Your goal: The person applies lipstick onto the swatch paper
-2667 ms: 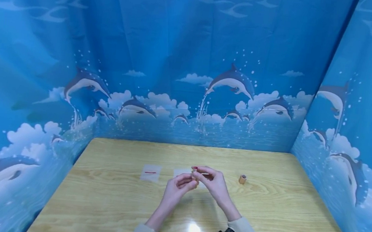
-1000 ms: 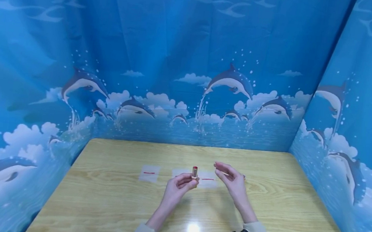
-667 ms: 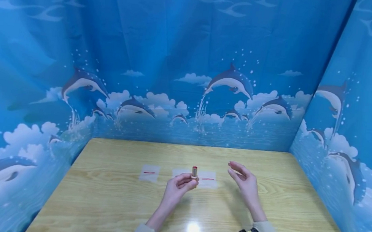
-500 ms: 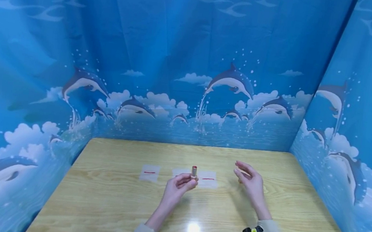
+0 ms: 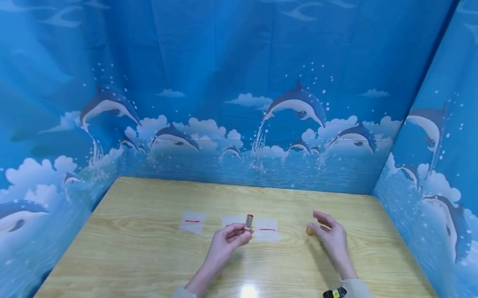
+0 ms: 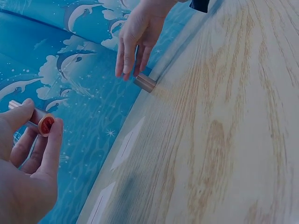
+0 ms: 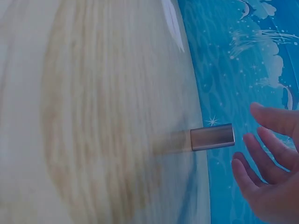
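Note:
My left hand (image 5: 224, 245) pinches a lipstick (image 5: 249, 222) upright above the table, its gold tube uncapped and a red tip at the top. In the left wrist view the lipstick (image 6: 46, 125) sits between thumb and fingers, its red end facing the camera. My right hand (image 5: 334, 241) is at the right, fingers loosely bent and spread, holding nothing. Just beside its fingertips the lipstick cap (image 5: 310, 230) stands on the table, partly covered by that hand in the head view. The right wrist view shows a small gap between the cap (image 7: 212, 136) and the fingers.
White paper pieces with red lines lie on the wooden table (image 5: 142, 256): one at the left (image 5: 191, 227), one right of the lipstick (image 5: 266, 235), and one between, partly behind the left hand. A blue dolphin curtain (image 5: 210, 91) hangs behind and at both sides.
My right hand has come off the lipstick and moved right to beside the cap, drawing slightly further right since half a second ago. My left hand keeps holding the lipstick almost still.

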The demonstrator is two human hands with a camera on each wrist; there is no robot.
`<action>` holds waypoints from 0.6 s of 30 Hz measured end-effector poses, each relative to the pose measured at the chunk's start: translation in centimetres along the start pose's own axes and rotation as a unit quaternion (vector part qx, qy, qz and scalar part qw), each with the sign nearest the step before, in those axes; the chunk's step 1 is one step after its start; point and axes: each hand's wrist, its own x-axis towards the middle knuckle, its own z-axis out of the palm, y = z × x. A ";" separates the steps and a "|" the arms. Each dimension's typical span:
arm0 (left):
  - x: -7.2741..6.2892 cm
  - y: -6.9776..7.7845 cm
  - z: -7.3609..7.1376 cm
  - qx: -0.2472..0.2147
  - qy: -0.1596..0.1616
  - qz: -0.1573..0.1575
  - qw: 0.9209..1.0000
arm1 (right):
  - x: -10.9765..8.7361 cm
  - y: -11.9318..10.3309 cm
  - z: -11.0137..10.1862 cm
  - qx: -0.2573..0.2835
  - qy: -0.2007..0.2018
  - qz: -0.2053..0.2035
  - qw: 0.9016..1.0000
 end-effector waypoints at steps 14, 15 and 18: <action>0.0 -0.1 -0.1 0.011 -0.002 0.000 1.000 | 0.9 1.4 0.3 -0.050 -0.043 0.018 0.998; 0.0 -0.1 -0.1 0.012 -0.002 0.000 1.000 | 0.9 1.4 0.3 -0.057 -0.045 0.018 0.997; -0.1 0.0 -0.1 0.010 -0.003 -0.002 1.000 | 1.0 1.4 0.3 -0.074 -0.046 0.023 0.996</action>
